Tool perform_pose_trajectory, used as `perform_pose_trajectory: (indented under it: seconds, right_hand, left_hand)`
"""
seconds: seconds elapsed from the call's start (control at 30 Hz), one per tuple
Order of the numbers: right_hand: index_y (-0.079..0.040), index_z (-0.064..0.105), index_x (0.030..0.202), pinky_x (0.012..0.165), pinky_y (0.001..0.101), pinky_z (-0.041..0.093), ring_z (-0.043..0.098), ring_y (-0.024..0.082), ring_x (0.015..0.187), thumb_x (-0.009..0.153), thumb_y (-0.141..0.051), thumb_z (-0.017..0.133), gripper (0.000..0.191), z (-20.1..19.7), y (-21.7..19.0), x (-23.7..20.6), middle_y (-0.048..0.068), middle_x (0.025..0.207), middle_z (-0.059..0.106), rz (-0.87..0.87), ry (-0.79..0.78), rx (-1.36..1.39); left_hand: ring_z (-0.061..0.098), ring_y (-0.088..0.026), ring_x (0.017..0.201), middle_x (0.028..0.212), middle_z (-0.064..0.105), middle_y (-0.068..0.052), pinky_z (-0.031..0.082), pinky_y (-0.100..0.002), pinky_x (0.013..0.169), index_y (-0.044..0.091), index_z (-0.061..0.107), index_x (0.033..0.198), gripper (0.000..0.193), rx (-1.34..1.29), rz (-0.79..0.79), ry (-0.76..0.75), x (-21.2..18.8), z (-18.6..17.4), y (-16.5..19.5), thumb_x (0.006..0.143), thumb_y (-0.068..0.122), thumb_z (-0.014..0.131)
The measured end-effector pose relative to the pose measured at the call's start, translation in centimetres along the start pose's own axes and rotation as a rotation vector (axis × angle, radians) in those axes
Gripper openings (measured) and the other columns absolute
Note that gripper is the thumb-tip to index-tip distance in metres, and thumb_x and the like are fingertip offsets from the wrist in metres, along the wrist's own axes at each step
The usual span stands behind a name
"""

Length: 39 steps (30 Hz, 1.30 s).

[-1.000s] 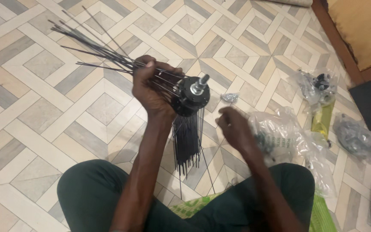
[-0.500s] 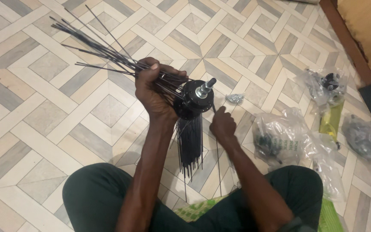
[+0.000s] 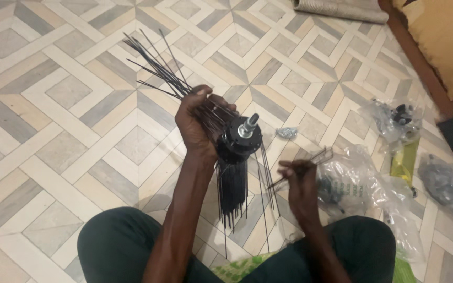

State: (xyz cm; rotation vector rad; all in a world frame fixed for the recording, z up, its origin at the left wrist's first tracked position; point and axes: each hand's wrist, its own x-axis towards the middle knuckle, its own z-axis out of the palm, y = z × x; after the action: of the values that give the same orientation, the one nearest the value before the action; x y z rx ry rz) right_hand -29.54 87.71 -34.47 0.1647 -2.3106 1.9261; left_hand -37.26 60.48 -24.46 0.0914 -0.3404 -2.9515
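While the left hand point(image 3: 197, 126) grips the black hub point(image 3: 238, 141) and a fan of spokes point(image 3: 161, 68), axle pointing up and right, the right hand point(image 3: 299, 181) pinches a few loose spokes point(image 3: 302, 166) just below-right of it, their length aimed up-right, beside plastic bags point(image 3: 363, 181).

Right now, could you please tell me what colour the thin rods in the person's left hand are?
The rods are black, clearest in the head view.

Patterned tile floor point(image 3: 53, 105), plastic bags point(image 3: 363, 183), rolled mat point(image 3: 342, 8)
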Motion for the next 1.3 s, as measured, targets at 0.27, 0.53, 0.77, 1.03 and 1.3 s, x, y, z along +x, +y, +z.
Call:
perform_pose_trajectory:
  seconds: [0.27,0.53,0.77,1.03,1.3]
  right_hand:
    - [-0.002,0.057,0.119,0.096,0.0391,0.060,0.075,0.027,0.110,0.104,-0.008,0.049,0.018,-0.7,-8.3,1.0,0.020,0.117,0.075,0.098,-0.265,-0.278]
    - [-0.004,0.041,0.130,0.090,0.0394,0.063,0.076,0.030,0.108,0.104,-0.007,0.045,0.026,-2.2,-21.6,3.7,0.022,0.110,0.076,-0.210,-0.303,-0.371]
    - [0.000,0.035,0.134,0.092,0.0422,0.063,0.079,0.034,0.105,0.113,-0.006,0.041,0.023,-2.7,-28.2,4.5,0.027,0.107,0.073,-0.364,-0.267,-0.393]
    - [0.001,0.032,0.127,0.089,0.0388,0.066,0.077,0.033,0.103,0.108,-0.002,0.046,0.023,-1.3,-27.3,5.3,0.028,0.104,0.073,-0.315,-0.365,-0.296]
    - [0.001,0.034,0.131,0.088,0.0381,0.067,0.077,0.031,0.102,0.108,-0.001,0.046,0.026,-0.8,-27.1,6.0,0.026,0.101,0.073,-0.329,-0.394,-0.313]
  left_hand:
    - [0.072,-0.033,0.069,0.071,0.068,-0.016,0.062,-0.047,0.067,0.004,0.064,0.103,0.024,-0.026,-0.157,-0.022,-0.4,-0.3,-0.3,0.086,0.021,0.064]
    - [0.072,-0.029,0.068,0.073,0.068,-0.015,0.062,-0.043,0.063,0.002,0.069,0.102,0.028,-0.112,-0.310,-0.143,-0.2,-1.1,0.4,0.089,0.025,0.061]
    - [0.072,-0.030,0.070,0.074,0.067,-0.015,0.063,-0.045,0.063,0.003,0.067,0.103,0.025,0.003,-0.261,-0.127,-0.4,-0.2,0.5,0.090,0.023,0.061]
    - [0.073,-0.031,0.068,0.073,0.067,-0.015,0.063,-0.046,0.062,0.004,0.065,0.102,0.025,0.063,-0.267,-0.063,-0.6,0.5,-0.1,0.086,0.024,0.062]
    - [0.073,-0.032,0.069,0.073,0.066,-0.016,0.063,-0.045,0.061,0.004,0.064,0.103,0.025,0.072,-0.278,-0.055,-0.7,0.3,-0.6,0.086,0.022,0.062]
